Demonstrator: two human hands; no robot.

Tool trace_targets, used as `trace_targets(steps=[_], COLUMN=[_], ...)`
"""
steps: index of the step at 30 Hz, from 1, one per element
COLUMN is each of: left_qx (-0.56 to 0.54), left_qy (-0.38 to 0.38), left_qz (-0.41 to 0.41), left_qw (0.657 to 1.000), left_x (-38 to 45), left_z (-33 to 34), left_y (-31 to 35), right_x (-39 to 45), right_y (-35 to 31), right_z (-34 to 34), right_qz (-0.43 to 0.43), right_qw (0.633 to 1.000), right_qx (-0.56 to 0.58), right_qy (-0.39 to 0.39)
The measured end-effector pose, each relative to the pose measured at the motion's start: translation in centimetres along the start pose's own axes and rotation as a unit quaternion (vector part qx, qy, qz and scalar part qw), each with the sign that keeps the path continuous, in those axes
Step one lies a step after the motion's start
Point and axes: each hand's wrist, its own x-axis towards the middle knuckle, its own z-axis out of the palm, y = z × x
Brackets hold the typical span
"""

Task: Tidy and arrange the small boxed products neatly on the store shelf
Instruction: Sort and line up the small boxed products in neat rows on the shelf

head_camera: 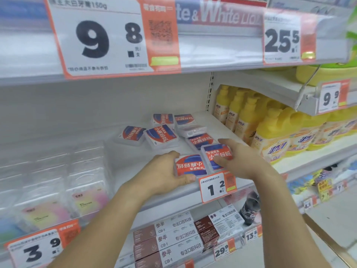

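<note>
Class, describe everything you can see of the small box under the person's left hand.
The box is small, flat and squarish, seemingly clear plastic with a red and blue label whose white characters read upside down. It lies flat at the shelf's front edge, above the 1.2 price tag. The left hand grips its left side.

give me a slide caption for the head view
Left hand and right hand each hold a red-and-blue small box at the shelf edge, more boxes scattered behind.

We saw yellow bottles (pixel 251 120) on the neighbouring shelf to the right, clear plastic packs (pixel 58 180) at the left, brown toothpaste cartons (pixel 166 238) below, and a dark bottle (pixel 250 208) beside them.
</note>
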Motion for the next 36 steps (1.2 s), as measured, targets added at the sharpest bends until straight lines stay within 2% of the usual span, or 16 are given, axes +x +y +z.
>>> trace_targets(steps=[6, 9, 11, 13, 15, 18, 20, 22, 24, 27, 29, 31, 36], left_qx=[0.046, 0.055, 0.080, 0.102, 0.051, -0.075, -0.094, -0.019, 0.075, 0.083, 0.025, -0.032, -0.014], left_qy=[0.018, 0.047, 0.035, 0.008, -0.015, 0.024, 0.072, 0.129, 0.146, 0.074, 0.000, -0.058, 0.058], left_qz=[-0.057, -0.091, -0.088, -0.083, -0.085, -0.085, -0.080, -0.073, -0.055, 0.003, 0.062, 0.083, 0.020], left_qw=[0.997, 0.993, 0.992, 0.991, 0.995, 0.993, 0.990, 0.989, 0.985, 0.994, 0.998, 0.994, 0.998], left_x=[1.7, 2.3, 2.5, 2.7, 3.1, 3.9, 4.0, 4.0, 3.8, 3.4, 3.2, 3.0, 2.7], left_z=[-0.5, 0.0, 0.5, 0.6, 0.3, 0.0, 0.0, 0.5, 1.0, 0.9, 0.2, -0.1, 1.1], left_y=[-0.4, -0.3, 0.0, 0.4, 0.6, 0.3, 0.0, 0.0, 0.2, 0.1, 0.1, 0.1, -0.6], right_x=[-0.1, 0.1, 0.1, 0.5, 1.3, 2.6, 3.1, 3.4, 3.7, 3.4, 2.8, 2.2, 2.0], right_y=[0.8, 1.1, 1.1, 0.6, 0.1, -0.5, -0.8, -1.2, -0.8, 0.3, 0.8, 1.0, 1.5], right_z=[0.4, 0.0, -0.2, -0.3, -0.1, 0.7, 1.4, 1.9, 2.1, 1.4, 0.6, 0.0, -0.5], right_qz=[-0.020, -0.018, 0.018, 0.059, 0.092, 0.108, 0.086, 0.057, 0.054, 0.076, 0.036, 0.004, 0.007], right_qw=[0.988, 0.978, 0.986, 0.994, 0.994, 0.991, 0.989, 0.990, 0.994, 0.996, 0.999, 1.000, 1.000], right_qx=[0.100, 0.091, 0.045, 0.008, 0.016, 0.004, -0.001, 0.027, 0.014, -0.021, -0.006, -0.008, -0.023], right_qy=[0.118, 0.186, 0.161, 0.090, 0.048, 0.082, 0.123, 0.127, 0.096, 0.047, 0.037, 0.022, 0.015])
